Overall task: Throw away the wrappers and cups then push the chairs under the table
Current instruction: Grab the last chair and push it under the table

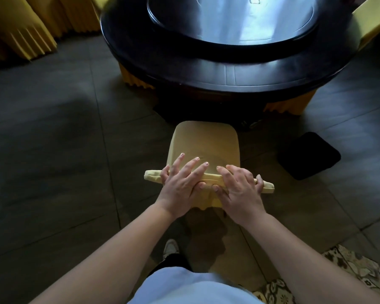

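Fingers (193,165) of both hands draped over chair (204,139) backrest, thumbs hooked behind | seat just beyond fingertips, short of tabletop (228,77) | push level, straight, centred.

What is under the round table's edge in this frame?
Under the round table yellow pleated chair skirts show at left and right. The table's base and those chairs' seats are hidden in shadow.
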